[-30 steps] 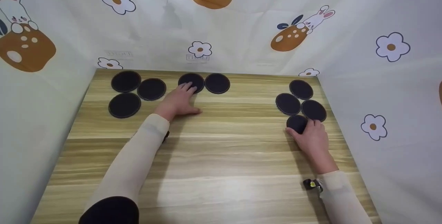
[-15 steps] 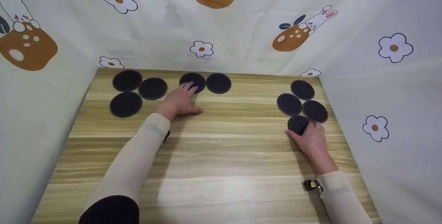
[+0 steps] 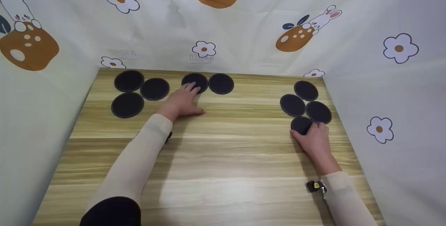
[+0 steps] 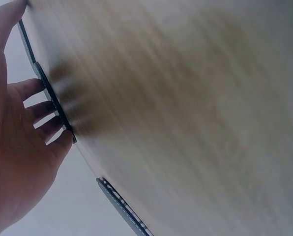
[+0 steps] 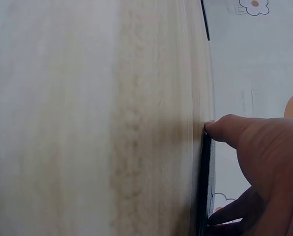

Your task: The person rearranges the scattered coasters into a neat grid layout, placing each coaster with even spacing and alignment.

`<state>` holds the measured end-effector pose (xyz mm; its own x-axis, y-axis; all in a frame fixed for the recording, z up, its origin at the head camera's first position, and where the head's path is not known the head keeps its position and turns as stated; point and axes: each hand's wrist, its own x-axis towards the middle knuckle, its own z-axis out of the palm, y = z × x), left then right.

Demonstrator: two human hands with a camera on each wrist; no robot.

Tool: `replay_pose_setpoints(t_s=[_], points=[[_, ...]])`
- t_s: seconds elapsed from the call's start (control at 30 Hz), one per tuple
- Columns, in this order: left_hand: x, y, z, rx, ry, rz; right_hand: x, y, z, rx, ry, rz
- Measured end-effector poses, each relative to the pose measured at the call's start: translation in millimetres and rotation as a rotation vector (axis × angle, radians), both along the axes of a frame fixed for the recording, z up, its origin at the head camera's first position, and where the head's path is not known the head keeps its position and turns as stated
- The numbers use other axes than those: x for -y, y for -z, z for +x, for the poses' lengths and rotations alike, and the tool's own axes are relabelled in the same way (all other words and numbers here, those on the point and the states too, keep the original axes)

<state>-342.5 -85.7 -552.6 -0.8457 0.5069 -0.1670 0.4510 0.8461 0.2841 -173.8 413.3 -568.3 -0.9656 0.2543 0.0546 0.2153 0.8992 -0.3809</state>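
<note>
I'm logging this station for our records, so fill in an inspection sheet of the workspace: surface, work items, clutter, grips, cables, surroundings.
Surface: wood-grain table, with a bright sheen toward the near side.
Work items: nine black discs; three at left, two at back middle, four at right.
Clutter: nothing seen; a dark shape at the head view's bottom edge cannot be identified.
Grips: left grip rests its fingers on the left disc of the middle pair; right grip holds the nearest disc of the right group between thumb and fingers.
Cables: nothing seen.
Surroundings: patterned sheet at left, back and right.
</note>
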Motion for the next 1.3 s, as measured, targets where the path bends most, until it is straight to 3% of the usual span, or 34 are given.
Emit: replay_pose_setpoints(t_s=[0.3, 0.7, 0.93, 1.3], points=[[0, -2.7, 1.1, -0.009, -0.002, 0.008, 1, -1.9, -2.6, -0.018, 0.003, -0.011], [1, 3.7, -4.5, 0.006, -0.003, 0.013, 12, -7.2, -9.8, -0.105, -0.036, -0.056], [1, -4.6, 2.3, -0.017, 0.001, 0.029, 24, -9.9, -24.6, -0.128, -0.095, -0.054], [0, -1.7, 1.9, -0.006, -0.008, 0.039, 45, -14.5, -55.9, -0.138, -0.178, -0.079]])
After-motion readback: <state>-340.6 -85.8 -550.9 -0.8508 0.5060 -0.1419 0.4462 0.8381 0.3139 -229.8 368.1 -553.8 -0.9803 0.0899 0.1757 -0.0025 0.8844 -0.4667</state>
